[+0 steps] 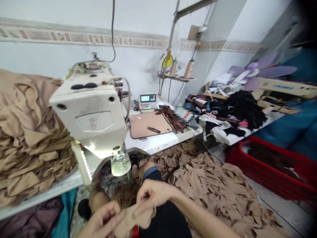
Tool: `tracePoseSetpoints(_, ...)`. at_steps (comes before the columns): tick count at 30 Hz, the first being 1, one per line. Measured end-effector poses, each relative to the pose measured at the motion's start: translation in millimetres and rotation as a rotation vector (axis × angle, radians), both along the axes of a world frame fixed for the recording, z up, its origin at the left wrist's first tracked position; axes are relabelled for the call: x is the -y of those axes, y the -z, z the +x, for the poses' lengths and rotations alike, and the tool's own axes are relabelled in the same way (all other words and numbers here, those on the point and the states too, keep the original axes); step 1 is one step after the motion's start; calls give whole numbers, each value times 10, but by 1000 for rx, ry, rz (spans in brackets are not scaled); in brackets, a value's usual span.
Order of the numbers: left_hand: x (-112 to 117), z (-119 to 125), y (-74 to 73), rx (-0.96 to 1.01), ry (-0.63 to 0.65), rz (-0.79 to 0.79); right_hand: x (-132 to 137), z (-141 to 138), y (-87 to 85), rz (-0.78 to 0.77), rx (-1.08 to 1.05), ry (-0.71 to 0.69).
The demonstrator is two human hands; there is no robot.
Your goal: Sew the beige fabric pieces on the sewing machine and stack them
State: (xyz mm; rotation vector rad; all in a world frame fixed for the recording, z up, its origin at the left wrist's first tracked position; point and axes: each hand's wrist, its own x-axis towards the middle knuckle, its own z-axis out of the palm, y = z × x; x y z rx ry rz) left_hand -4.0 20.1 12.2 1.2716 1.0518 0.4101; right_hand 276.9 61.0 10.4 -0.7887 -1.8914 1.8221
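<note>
Low in the view, a tan piece of fabric [132, 218] is stretched between my two hands, above my lap. My left hand [105, 218] pinches its left side between thumb and fingers. My right hand [155, 195] grips the other side, fingers bent over the cloth. A small red thing [135, 231] shows just under the fabric; I cannot make out what it is. In front of my hands stands a white sewing machine [94, 115], its lit needle area partly behind a clear guard [121, 165].
Tan cloth is heaped on the table [37, 201] at left, and a large pile of tan pieces [205, 178] lies at right. Tweezers [154, 129] rest on a tan mat [138, 124] by a control panel [148, 101]. A red crate [272, 165] stands farther right.
</note>
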Motion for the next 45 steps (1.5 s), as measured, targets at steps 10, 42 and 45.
tracePoseSetpoints(10, -75, 20, -314, -5, -107, 275, -71, -65, -362, 34, 81, 91)
tracePoseSetpoints(42, -465, 127, -666, 20, -311, 571, -17, -356, -580, 241, -116, 906)
tracePoseSetpoints(45, -513, 171, -681, 24, -406, 506, -95, -346, -532, 176, -173, 922)
